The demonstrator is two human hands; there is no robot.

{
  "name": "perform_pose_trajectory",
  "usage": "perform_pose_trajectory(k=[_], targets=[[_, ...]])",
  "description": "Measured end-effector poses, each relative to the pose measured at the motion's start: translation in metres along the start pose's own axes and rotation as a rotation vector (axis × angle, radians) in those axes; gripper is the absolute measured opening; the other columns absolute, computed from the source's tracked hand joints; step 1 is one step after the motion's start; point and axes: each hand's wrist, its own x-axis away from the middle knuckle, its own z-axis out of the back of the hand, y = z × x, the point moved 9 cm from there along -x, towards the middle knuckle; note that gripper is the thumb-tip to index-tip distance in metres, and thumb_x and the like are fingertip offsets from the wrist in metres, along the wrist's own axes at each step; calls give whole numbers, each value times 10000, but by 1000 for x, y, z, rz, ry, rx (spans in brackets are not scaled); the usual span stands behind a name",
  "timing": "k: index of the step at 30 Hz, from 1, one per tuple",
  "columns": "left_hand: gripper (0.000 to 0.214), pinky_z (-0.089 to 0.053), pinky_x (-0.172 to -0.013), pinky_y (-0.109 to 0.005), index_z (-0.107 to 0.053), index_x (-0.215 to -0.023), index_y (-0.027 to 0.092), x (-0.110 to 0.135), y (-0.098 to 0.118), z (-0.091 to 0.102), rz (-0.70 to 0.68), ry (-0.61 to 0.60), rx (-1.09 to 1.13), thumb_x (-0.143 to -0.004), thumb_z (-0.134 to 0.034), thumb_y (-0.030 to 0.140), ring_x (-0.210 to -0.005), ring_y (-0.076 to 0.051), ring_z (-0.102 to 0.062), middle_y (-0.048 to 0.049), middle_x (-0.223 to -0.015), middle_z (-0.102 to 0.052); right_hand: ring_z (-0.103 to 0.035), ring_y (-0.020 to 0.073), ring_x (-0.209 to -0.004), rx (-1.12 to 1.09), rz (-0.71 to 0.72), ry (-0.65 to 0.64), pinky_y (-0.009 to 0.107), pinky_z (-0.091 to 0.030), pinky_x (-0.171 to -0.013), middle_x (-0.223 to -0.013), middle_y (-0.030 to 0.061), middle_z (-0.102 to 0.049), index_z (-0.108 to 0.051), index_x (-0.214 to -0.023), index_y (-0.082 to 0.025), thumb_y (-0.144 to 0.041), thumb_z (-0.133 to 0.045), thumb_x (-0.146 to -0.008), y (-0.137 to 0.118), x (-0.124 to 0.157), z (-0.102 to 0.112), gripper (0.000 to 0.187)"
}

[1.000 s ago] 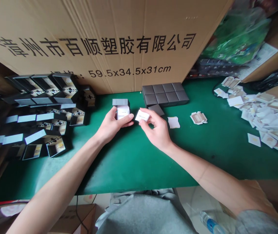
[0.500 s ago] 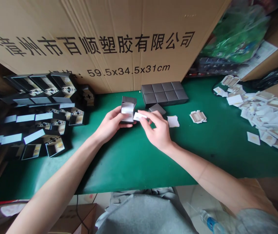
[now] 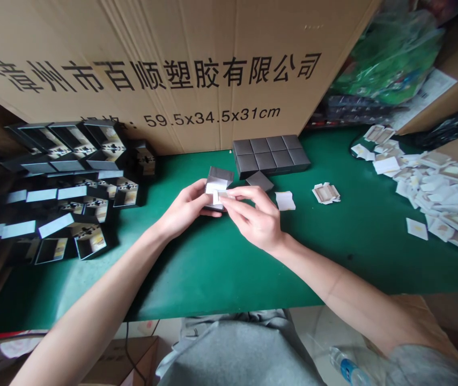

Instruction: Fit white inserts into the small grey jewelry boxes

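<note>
My left hand (image 3: 184, 210) grips a small dark grey hinged box (image 3: 218, 180), tilted with its open white inside facing right, over the green table (image 3: 221, 262). My right hand (image 3: 253, 217) pinches a small white card (image 3: 221, 197) and holds it at the mouth of that box. Both hands meet at the middle of the table. A closed grey box (image 3: 259, 181) lies just behind my right hand, and a white card (image 3: 285, 200) lies flat to its right.
A block of closed grey boxes (image 3: 271, 153) stands behind, against a big cardboard carton (image 3: 181, 69). Several open dark boxes (image 3: 76, 187) crowd the left side. Loose white cards (image 3: 438, 187) are heaped at the right, with a small pile (image 3: 326, 193) nearer the middle.
My left hand has tilted the box toward the right. My right hand has carried the white card leftward from beside the box to its open mouth.
</note>
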Motion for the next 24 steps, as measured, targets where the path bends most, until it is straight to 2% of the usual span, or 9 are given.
perform_pose_trajectory(k=[4,9,14,20,24], targets=[[322,-647,-760,-300,-654,-1153,186,1,2,-4,-10,-34,-29,-858,-682,312,-943,-205,-720,-84,-1176,-693,-659,211,-1054,15,14,-3,393,-622,-907,-1111,68,-691,-707,-1205,-305,-164,-591,-965,2,0,-2,302],[394,-634,-791,-294,-643,-1198,196,3,3,-7,-5,-50,-37,-838,-735,329,-913,-194,-726,-75,-1133,-710,-659,212,-1081,22,-22,-80,395,-597,-965,-1151,83,-678,-679,-1251,-273,-201,-527,-1002,5,-3,-9,300],[390,-631,-802,-288,-651,-1190,204,3,3,-7,1,-48,-38,-826,-749,303,-909,-182,-721,-65,-1127,-709,-657,197,-1078,42,-24,-106,381,-597,-969,-1140,64,-684,-673,-1256,-294,-211,-507,-1013,6,-2,-12,306],[360,-630,-797,-284,-645,-1173,200,2,2,-7,-1,-60,-38,-843,-739,312,-913,-179,-715,-54,-1092,-699,-667,189,-1032,78,19,-75,351,-600,-935,-1099,81,-698,-700,-1219,-248,-171,-526,-1001,3,-3,-9,289],[378,-633,-801,-296,-627,-1153,183,3,4,-9,7,-66,-77,-832,-757,334,-944,-189,-698,-53,-1078,-682,-680,202,-991,120,18,-60,378,-595,-918,-1041,69,-729,-729,-1138,-258,-170,-523,-999,1,-6,-7,264]])
